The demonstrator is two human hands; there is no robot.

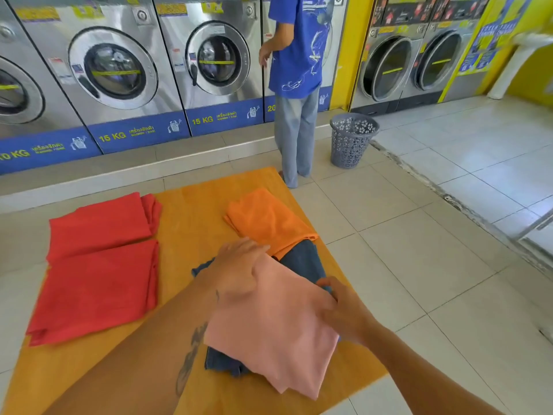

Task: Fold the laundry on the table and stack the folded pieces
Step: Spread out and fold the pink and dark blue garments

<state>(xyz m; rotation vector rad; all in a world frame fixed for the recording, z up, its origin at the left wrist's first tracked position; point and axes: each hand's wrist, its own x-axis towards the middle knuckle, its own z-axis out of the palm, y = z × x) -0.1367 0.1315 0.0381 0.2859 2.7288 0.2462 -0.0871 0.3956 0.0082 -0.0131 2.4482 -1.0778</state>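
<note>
A folded pink cloth (278, 333) lies on top of a dark blue garment (302, 262) near the right side of the yellow-orange table (191, 223). My left hand (239, 265) rests flat on the pink cloth's far left corner, fingers spread. My right hand (344, 313) presses on its right edge, fingertips at the blue garment. A folded orange cloth (266, 220) lies just beyond, overlapping the blue garment. Two folded red pieces (98, 265) lie side by side on the table's left.
A person in a blue shirt (299, 46) stands at the row of washing machines (119, 70) beyond the table. A grey plastic basket (351, 139) stands on the tiled floor beside that person. More machines line the right wall.
</note>
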